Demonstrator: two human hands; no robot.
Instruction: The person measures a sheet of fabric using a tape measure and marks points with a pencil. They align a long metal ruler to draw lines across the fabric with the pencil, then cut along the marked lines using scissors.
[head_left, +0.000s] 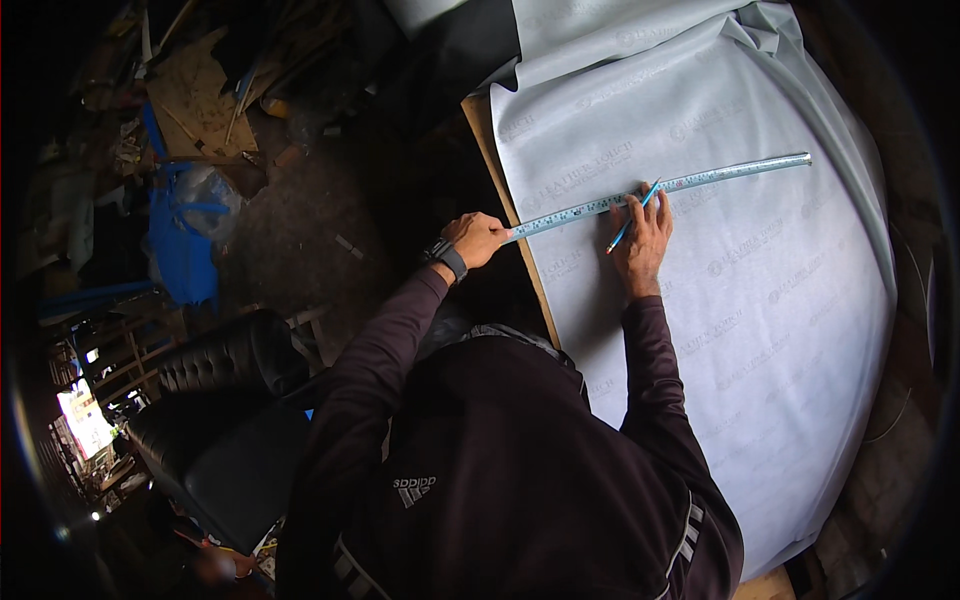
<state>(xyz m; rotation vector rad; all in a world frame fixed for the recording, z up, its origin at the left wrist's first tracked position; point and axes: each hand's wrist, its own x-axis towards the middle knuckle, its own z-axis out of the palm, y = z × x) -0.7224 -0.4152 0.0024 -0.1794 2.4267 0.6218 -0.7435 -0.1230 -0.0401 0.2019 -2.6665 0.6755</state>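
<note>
A long metal tape measure [742, 171] lies across pale grey fabric [715, 400] with faint printing, which is spread over a wooden board [480, 135]. My left hand [475, 240], with a dark watch at the wrist, pinches the left end of the tape just past the board's edge; whatever lies under those fingers is hidden. My right hand [645, 235] holds a blue pencil [618, 237] slanted between its fingers, with fingertips resting on the tape near its middle.
A black tufted sofa [225, 415] stands at lower left. Blue plastic [180, 260], clear plastic bags [205, 200], a plywood sheet [200, 85] and scrap clutter the floor at left. Dark material [430, 60] lies beyond the board's far end. A bright opening [85, 415] shows at far left.
</note>
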